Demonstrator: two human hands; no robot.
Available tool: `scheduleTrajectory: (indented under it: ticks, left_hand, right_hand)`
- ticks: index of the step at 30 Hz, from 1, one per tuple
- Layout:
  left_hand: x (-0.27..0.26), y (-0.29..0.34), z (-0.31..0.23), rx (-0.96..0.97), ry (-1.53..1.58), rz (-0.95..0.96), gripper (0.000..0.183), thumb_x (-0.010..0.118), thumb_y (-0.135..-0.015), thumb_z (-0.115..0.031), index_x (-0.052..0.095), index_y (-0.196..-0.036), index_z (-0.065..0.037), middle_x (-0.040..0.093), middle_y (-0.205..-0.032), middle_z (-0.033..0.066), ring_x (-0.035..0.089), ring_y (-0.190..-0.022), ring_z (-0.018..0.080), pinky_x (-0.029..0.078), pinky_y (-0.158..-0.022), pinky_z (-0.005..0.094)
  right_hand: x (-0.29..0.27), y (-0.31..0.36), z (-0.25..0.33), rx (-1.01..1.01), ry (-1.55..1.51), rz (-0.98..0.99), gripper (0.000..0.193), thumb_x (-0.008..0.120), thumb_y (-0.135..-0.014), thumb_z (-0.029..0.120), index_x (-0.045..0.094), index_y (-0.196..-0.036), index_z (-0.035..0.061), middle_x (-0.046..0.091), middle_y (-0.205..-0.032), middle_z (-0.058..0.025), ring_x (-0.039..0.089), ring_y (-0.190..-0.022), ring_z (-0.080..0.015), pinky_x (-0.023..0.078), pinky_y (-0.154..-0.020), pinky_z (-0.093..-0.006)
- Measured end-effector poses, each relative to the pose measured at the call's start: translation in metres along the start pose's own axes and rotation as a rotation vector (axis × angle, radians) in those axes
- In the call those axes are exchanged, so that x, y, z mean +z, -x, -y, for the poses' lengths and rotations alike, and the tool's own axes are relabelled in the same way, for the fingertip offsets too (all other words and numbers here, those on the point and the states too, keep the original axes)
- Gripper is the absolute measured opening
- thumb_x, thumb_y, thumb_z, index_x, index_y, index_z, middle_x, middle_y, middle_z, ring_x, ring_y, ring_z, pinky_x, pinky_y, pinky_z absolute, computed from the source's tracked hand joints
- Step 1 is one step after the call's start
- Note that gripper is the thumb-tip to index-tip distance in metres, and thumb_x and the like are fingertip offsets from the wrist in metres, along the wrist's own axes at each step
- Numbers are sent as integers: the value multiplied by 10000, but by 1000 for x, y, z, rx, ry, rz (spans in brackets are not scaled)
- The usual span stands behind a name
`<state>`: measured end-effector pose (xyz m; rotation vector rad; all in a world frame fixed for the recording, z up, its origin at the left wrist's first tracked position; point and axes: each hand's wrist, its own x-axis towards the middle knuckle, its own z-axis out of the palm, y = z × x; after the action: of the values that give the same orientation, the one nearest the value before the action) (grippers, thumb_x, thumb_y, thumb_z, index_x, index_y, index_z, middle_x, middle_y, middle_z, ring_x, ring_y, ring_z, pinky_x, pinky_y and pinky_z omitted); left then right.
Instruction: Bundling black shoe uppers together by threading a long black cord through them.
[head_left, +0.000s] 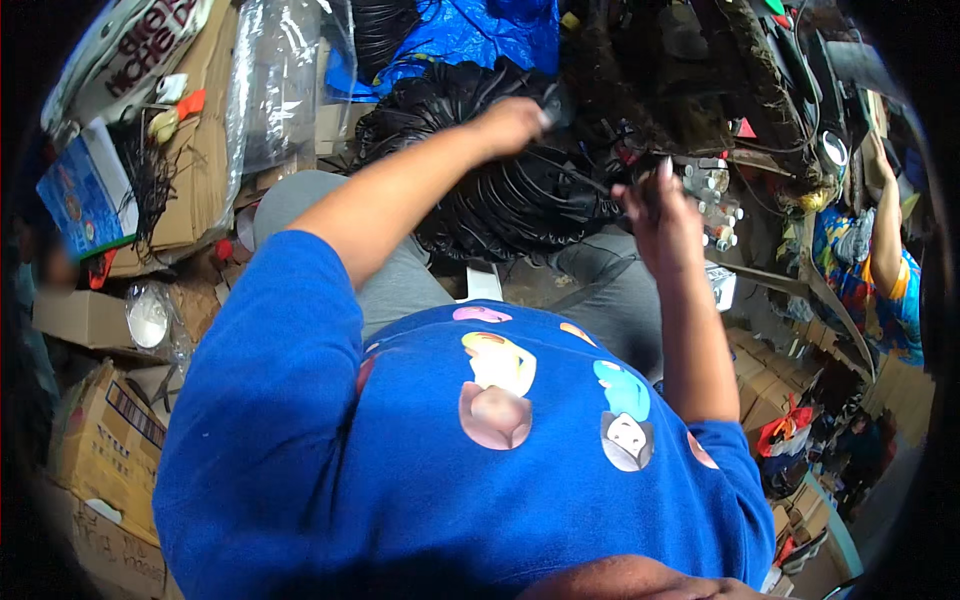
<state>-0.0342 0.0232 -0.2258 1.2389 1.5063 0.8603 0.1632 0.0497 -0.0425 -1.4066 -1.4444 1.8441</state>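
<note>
Sitting with a clear plastic sheet (275, 90) off to my left, I have the black pleated bundle (490, 205) ahead of my lap; it looks roughly round, its folds fanning outward, with no clear long axis. My left hand (510, 127) is the nearer one, over its far part, forearm slanting forward and rightward, fingers bent; blur keeps me from telling whether they grip anything. A thin dark strip (583, 180) slopes across the bundle, down to the right. Its lower end meets my right hand (665, 225), just beside the bundle's right edge, forearm nearly straight ahead, fingers partly curled, one digit pointing up; whether they hold the strip I cannot tell. Small bottles (722, 215) stand farther right.
</note>
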Motion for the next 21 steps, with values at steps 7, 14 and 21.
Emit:
scheduleTrajectory:
  ticks: [7,14,21]
  left_hand:
    - [28,39,-15,185,-109,6,259,485,-851,-277,581,-917,-46,586,-887,177,557,-857,326,421,-733,381]
    - [21,33,-10,-14,126,-135,286,481,-844,-286,583,-774,-29,589,-731,152,572,-715,276,419,-658,348]
    - [38,23,-3,47,30,-95,240,505,-833,-252,580,-794,-27,580,-760,173,568,-713,281,419,-665,356]
  right_hand:
    - [6,-85,24,77,-350,121,323,507,-860,370,458,-788,59,526,-810,-75,536,-787,-230,427,-778,-422]
    - [-22,-68,-54,263,30,-251,518,577,-808,355,449,-1188,27,524,-1105,-82,542,-938,-223,422,-750,-343]
    - [44,-91,-78,-38,147,-56,328,549,-848,261,586,-1011,-22,608,-864,-64,546,-745,-115,422,-686,-239]
